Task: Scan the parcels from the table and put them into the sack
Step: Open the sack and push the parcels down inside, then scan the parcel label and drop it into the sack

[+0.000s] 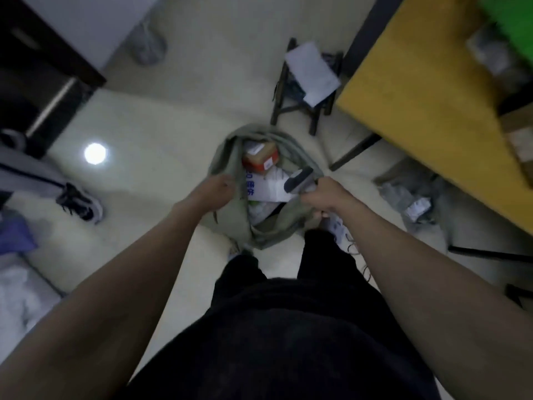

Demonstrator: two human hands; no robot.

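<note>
Left hand gripping sack rim, right hand clutching scanner and rim

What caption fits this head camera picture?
Both hands hold open a green sack of parcels; the right also holds a scanner.

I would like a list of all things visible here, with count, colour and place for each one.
sack: one, grey-green, on the floor, open
box: one, brown with red, in the sack
parcel: one, white with blue print, in the sack
scanner: one, dark, over the sack
table: one, yellow, upper right
stool: one, dark, beside the table
shoe: one, black, floor at left
left hand: gripping the sack's rim
right hand: holding the scanner, at the sack's rim
</note>
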